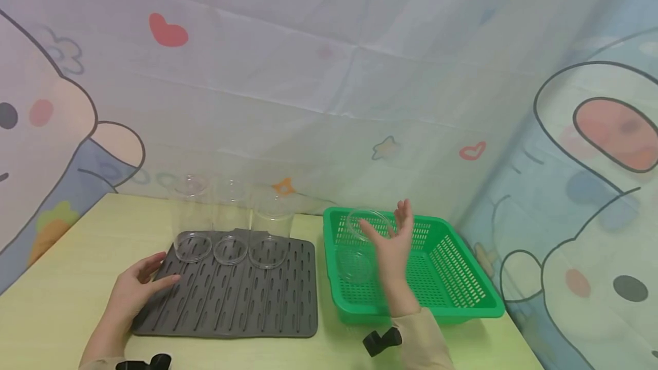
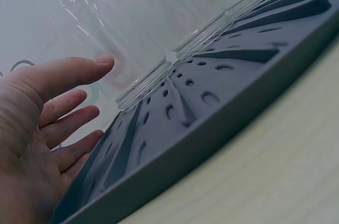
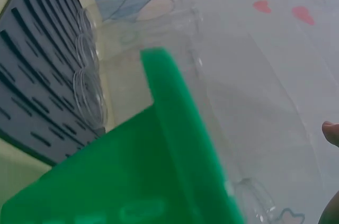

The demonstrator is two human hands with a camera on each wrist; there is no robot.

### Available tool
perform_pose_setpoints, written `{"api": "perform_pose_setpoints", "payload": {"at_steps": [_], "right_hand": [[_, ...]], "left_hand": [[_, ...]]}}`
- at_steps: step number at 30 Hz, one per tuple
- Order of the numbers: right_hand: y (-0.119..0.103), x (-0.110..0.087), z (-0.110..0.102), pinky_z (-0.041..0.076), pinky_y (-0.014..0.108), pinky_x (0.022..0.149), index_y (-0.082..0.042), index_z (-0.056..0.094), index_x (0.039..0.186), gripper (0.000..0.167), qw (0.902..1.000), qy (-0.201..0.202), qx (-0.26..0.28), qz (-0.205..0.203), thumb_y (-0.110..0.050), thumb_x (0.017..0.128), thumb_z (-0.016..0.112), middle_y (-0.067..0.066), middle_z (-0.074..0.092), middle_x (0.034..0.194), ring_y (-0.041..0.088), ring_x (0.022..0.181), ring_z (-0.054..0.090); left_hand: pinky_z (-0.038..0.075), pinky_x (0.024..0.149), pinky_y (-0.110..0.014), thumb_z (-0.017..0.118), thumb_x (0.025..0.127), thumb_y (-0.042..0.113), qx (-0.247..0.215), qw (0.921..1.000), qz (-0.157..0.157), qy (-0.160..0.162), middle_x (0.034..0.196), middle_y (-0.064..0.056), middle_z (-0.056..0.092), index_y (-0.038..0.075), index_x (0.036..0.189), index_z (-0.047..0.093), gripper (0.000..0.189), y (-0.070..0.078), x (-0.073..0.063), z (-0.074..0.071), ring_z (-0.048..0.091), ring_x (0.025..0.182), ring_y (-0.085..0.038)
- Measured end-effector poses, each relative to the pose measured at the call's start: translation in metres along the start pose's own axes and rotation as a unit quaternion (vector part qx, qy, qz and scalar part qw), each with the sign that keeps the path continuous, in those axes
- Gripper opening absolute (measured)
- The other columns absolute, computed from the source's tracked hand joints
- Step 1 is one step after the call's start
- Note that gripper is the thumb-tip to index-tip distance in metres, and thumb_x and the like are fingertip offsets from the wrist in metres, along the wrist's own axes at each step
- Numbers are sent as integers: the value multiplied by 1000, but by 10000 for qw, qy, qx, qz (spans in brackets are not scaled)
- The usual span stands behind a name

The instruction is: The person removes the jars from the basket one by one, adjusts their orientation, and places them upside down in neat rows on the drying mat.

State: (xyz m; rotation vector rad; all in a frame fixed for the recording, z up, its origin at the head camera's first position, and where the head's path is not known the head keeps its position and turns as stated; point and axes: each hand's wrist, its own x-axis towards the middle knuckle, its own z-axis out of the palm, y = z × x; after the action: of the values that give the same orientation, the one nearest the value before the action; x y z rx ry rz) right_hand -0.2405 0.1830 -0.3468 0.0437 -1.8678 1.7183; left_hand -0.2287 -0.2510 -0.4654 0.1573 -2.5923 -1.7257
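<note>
Three clear plastic cups stand upright in a row on a dark grey ridged mat (image 1: 231, 307): a left cup (image 1: 192, 210), a middle cup (image 1: 231, 216) and a right cup (image 1: 272, 216). My left hand (image 1: 135, 287) is at the mat's left edge, thumb and fingers spread, holding nothing; in the left wrist view its thumb (image 2: 79, 74) points toward the nearest cup's base. Another clear cup (image 1: 354, 264) is inside the green basket (image 1: 411, 314). My right hand (image 1: 394, 250) is raised over the basket beside that cup, fingers extended and thumb apart.
The basket has slotted walls and stands right of the mat on a pale yellow table (image 1: 61, 301). A printed cloth (image 1: 308, 73) hangs close behind the cups and basket. The basket's green rim (image 3: 180, 128) blocks much of the right wrist view.
</note>
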Motion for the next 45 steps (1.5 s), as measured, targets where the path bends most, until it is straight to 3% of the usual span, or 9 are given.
{"api": "perform_pose_setpoints", "payload": {"at_steps": [9,21,36,40,45], "right_hand": [[18,1,-16,20,54,122,-11,10,158,104,9961,-207,-659,545,-18,82,80,8,16,164,29,151,15],[32,7,-28,24,56,120,-10,5,158,111,9798,-611,-1403,1291,-23,79,82,16,13,163,37,150,14],[36,19,-29,32,61,114,-4,2,157,110,9559,-1293,-1857,1871,-16,80,80,25,17,159,45,144,22],[40,21,-28,30,62,115,-3,3,156,110,9489,-1516,-1934,1980,-16,80,80,27,16,159,47,144,22],[43,20,-27,24,64,116,0,9,155,108,9469,-1649,-1839,2057,-16,78,82,28,18,158,48,144,20]], "left_hand": [[22,119,-58,75,88,26,25,10000,-63,10,155,-33,23,-8,152,20,91,-1,0,0,22,143,-50],[22,119,-58,74,88,26,40,10000,-55,-62,155,-34,21,-8,152,19,90,1,-1,-1,21,143,-50],[22,119,-58,74,88,27,65,10000,-47,-25,155,-34,22,-9,152,19,91,2,0,-1,21,143,-50],[22,119,-57,74,88,26,29,10000,-48,-23,155,-34,22,-9,152,19,91,3,0,0,21,143,-50],[22,119,-57,74,88,27,42,10000,-25,-25,155,-33,22,-8,152,19,91,2,-1,0,22,143,-50]]}}
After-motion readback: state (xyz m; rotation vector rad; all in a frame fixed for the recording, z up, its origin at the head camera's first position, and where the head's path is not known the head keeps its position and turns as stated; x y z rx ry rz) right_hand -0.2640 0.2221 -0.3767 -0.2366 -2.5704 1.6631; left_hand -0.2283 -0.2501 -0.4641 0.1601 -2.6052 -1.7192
